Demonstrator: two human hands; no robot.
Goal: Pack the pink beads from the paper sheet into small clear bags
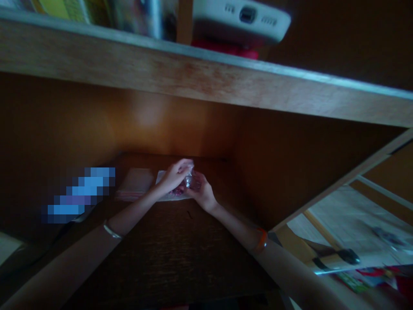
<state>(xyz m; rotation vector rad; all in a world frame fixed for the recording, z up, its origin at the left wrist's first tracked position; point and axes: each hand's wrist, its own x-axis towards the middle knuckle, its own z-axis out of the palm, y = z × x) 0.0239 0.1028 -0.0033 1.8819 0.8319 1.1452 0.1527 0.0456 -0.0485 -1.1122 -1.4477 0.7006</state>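
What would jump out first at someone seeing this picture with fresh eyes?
The left hand and right hand meet low in the middle, gripping a crinkled clear plastic packet. Above them, a pale wooden shelf board slants across the view, with a white plastic device beyond its edge at the top. On the left, a pixelated blue patch stands out against the dark surroundings.

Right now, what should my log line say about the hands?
left hand: holds clear plastic bag | right hand: holds same bag | nearby: flat plastic bag | surface: wooden shelf
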